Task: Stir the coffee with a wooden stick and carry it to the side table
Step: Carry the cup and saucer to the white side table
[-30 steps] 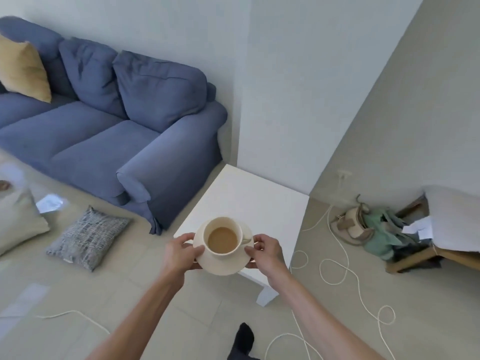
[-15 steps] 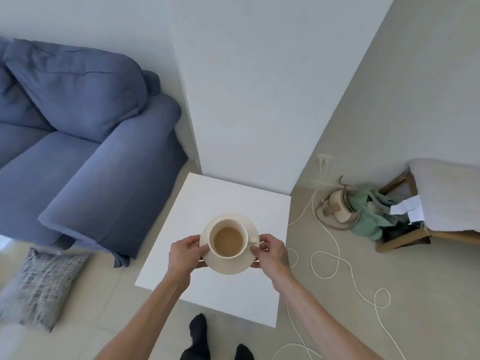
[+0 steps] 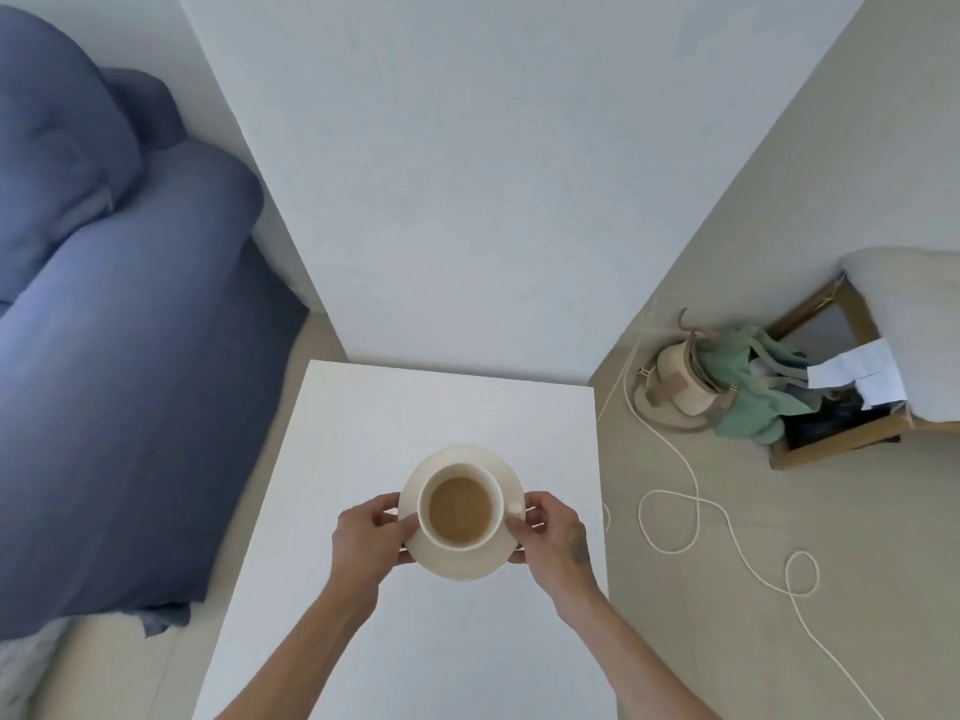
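Observation:
A cream cup of milky coffee stands on a cream saucer. My left hand grips the saucer's left rim and my right hand grips its right rim, thumb by the cup's handle. The cup and saucer are over the middle of the white square side table; I cannot tell whether the saucer touches the tabletop. No wooden stick is in view.
A blue sofa arm stands close along the table's left side. White walls rise behind the table. On the floor to the right lie a white cable, a beige bag with green cloth, and a wooden-framed chair.
I have stepped closer to the side table, which now fills the lower middle of the view. The cup and saucer, held in both hands, have moved over the tabletop's middle.

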`<state>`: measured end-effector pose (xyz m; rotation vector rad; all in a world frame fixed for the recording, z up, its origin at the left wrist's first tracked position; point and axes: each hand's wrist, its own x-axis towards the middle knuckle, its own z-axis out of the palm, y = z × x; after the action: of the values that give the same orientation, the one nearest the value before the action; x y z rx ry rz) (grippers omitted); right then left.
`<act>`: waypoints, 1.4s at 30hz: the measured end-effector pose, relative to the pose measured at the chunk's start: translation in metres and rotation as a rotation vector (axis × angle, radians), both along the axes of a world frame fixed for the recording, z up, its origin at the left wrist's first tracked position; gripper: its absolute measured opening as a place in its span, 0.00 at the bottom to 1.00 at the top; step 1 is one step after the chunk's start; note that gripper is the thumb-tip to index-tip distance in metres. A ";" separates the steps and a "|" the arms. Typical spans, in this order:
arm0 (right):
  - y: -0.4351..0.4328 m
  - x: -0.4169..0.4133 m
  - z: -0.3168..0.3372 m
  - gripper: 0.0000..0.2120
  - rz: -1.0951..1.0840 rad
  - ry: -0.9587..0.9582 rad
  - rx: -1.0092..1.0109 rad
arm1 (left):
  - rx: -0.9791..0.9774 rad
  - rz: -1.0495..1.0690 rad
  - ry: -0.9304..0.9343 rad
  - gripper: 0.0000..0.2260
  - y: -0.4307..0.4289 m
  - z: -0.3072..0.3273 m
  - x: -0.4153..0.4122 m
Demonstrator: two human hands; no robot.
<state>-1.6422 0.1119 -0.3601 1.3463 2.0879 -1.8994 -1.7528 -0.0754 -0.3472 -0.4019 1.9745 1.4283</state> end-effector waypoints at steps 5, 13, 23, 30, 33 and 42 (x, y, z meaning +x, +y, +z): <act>0.007 -0.029 -0.060 0.02 -0.019 -0.037 0.024 | -0.038 -0.056 -0.003 0.12 0.011 -0.064 -0.035; 0.018 -0.061 -0.125 0.04 -0.057 -0.086 0.049 | -0.133 -0.126 0.033 0.10 0.022 -0.137 -0.070; 0.030 -0.083 -0.155 0.05 -0.011 -0.167 0.118 | -0.198 -0.179 0.068 0.05 0.035 -0.163 -0.090; 0.036 -0.090 -0.165 0.06 0.023 -0.237 0.189 | -0.266 -0.235 0.065 0.07 0.036 -0.172 -0.100; 0.038 -0.089 -0.167 0.08 0.030 -0.262 0.181 | -0.286 -0.271 0.053 0.10 0.037 -0.171 -0.102; 0.039 -0.091 -0.171 0.11 0.029 -0.318 0.208 | -0.346 -0.424 0.035 0.13 0.037 -0.167 -0.112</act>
<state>-1.7329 0.1508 -0.5314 1.5282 2.1670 -1.3762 -1.8647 -0.0384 -0.5143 -0.0937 2.1772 0.8387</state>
